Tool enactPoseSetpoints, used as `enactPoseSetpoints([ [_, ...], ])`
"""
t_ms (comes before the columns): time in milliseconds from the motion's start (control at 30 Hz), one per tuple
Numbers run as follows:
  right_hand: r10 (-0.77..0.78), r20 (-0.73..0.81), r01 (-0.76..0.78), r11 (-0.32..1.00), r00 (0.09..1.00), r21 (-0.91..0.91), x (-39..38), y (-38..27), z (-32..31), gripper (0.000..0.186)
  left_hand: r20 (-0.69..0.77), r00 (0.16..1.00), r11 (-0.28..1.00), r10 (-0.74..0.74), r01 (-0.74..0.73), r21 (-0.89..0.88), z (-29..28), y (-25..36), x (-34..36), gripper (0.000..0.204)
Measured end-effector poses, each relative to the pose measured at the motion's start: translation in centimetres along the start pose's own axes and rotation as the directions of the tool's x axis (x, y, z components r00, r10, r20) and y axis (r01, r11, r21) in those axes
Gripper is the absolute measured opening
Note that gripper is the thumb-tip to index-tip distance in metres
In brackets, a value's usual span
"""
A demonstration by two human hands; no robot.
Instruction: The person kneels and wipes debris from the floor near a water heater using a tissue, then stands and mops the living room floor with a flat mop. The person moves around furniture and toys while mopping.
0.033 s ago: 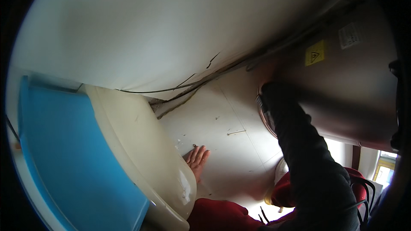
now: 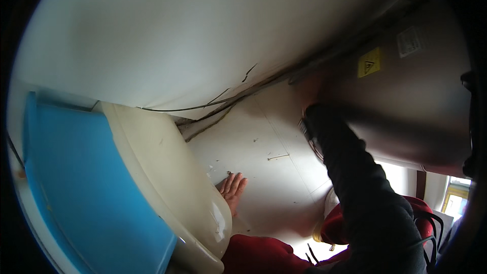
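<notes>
Left hand [image 2: 233,191]: we see it laid against the pale floor [image 2: 274,193], fingers straight and close together, gripping nothing; its wrist is partly masked by a cream-coloured casing [image 2: 172,162].
Right hand: we cannot make it out beyond the dark sleeve [image 2: 360,187], so we cannot tell how far open it is or what it holds.
Brown cabinet [image 2: 431,101]: it fills our right side, where that sleeve reaches its near end; its surface is smooth, dark and faintly metallic, with soft reflections and deep shadow near the arm.
Cabinet labels: we find a yellow sticker [image 2: 369,63] bearing a triangular warning sign, and beside it a pale sticker [image 2: 409,42].
Coppery rim [image 2: 315,149]: it curves beside the sleeve.
Blue panel [image 2: 91,172]: broad and plain, it borders the casing on our left.
Floor scraps: we notice a thin stick-like piece [image 2: 278,157].
Dark cables [image 2: 304,66]: they run along the foot of the white wall [image 2: 152,35].
Red clothing [image 2: 261,253]: it shows below our hands.
</notes>
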State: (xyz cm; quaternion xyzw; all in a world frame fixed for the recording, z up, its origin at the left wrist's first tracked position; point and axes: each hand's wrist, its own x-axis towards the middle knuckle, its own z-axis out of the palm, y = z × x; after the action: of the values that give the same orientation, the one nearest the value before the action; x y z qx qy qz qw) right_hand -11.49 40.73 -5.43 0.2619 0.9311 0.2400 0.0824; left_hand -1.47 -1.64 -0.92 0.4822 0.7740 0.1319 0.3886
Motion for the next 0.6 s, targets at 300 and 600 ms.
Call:
enactPoseSetpoints([
  [300,0.254,-0.070,0.033,0.146,0.965,0.989,2.9,0.3,2.1,0.031,-0.058,0.998,0.999,0.036,-0.037,-0.015,0.2,-0.3,-0.1,0.113],
  [600,0.303,-0.236,0.202,0.140,0.923,0.969,-2.5,-5.5,0.6,0.026,-0.027,0.999,0.999,-0.021,0.020,-0.035,-0.7,0.8,0.2,0.113],
])
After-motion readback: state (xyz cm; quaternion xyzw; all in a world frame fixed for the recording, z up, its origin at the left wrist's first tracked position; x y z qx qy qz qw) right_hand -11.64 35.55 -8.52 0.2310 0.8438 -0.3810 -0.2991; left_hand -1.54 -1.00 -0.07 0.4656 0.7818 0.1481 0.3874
